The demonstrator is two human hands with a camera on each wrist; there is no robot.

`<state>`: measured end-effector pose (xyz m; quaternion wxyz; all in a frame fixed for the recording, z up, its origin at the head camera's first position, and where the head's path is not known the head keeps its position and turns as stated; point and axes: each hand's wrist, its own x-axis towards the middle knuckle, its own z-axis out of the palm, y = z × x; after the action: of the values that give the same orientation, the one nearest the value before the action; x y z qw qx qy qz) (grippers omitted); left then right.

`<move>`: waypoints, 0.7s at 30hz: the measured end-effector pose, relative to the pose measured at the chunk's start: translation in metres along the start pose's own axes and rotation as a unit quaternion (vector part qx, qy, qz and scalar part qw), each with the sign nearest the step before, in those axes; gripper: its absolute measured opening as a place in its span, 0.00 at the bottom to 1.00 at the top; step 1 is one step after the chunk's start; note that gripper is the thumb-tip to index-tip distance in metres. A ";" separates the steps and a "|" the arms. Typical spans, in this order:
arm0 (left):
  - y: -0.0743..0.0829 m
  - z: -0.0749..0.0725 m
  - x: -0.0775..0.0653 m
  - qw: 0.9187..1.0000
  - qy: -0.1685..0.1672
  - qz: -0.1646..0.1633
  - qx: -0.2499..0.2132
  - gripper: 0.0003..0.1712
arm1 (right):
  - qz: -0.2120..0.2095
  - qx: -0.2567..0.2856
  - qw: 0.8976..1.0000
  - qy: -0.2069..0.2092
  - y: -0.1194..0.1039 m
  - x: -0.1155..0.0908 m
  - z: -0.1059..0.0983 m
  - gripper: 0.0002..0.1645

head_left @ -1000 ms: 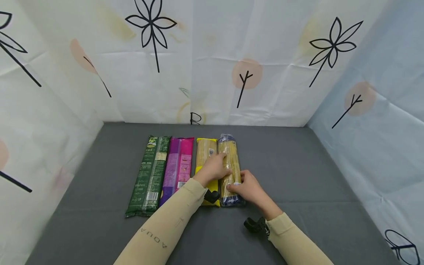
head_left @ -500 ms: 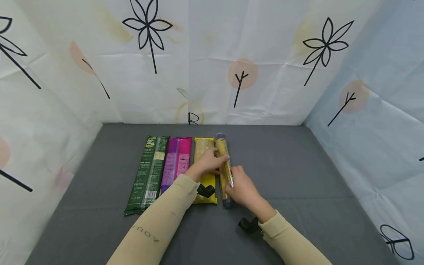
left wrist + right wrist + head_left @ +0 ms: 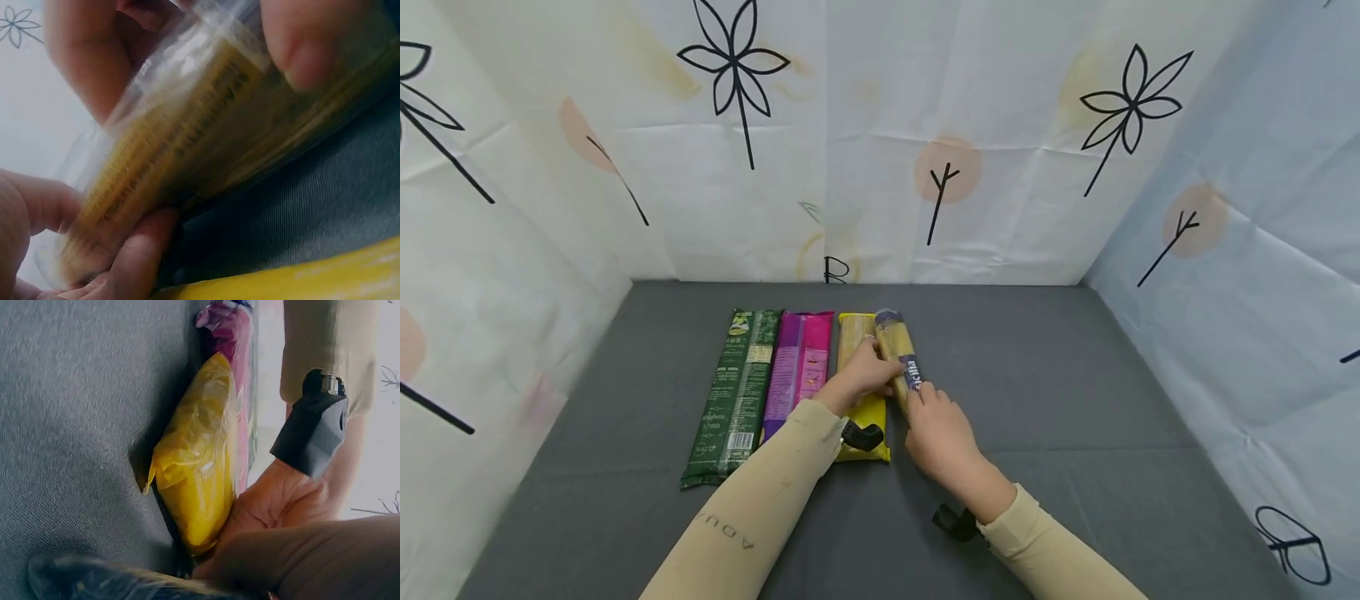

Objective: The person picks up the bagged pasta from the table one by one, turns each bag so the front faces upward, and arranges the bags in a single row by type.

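Note:
A clear pack of spaghetti (image 3: 892,335) with dark blue ends is tilted up on its edge, its blue label partly showing. My left hand (image 3: 861,372) grips its far left side, with thumb and fingers on the wrapper in the left wrist view. Nearer to me, my right hand (image 3: 942,433) holds the right side and hides the near end. Fine print on the wrapper (image 3: 169,137) is blurred in the left wrist view. A yellow pasta pack (image 3: 867,425) lies just left, partly under my left hand.
Left of the yellow pack lie a purple and pink pack (image 3: 801,358) and a green spaghetti pack (image 3: 733,400), roughly side by side. Grey cloth (image 3: 1037,375) covers the table. Patterned white sheets (image 3: 880,208) stand around its back and sides.
The clear spaghetti pack has gone from lying flat to tilted on edge, turning its blue label into view. It has shifted slightly left, and my right hand now covers its near end.

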<state>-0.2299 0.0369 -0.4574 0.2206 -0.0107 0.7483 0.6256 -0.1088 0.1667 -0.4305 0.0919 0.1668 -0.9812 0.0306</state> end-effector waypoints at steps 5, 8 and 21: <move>-0.003 -0.007 -0.002 0.997 0.009 -0.004 -0.075 0.38 | 0.028 0.134 0.990 -0.016 0.007 -0.001 -0.004 0.26; -0.002 -0.010 -0.004 0.992 0.025 0.003 -0.123 0.38 | 0.056 0.248 0.967 -0.028 0.018 0.001 -0.005 0.29; 0.000 -0.018 -0.008 0.970 0.016 0.045 -0.240 0.28 | 0.160 0.543 0.823 -0.039 0.052 0.005 0.019 0.25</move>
<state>-0.2279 0.0181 -0.4524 0.1713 -0.0395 0.5797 0.7956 -0.1343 0.2122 -0.4496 -0.0584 0.0310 -0.8217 0.5660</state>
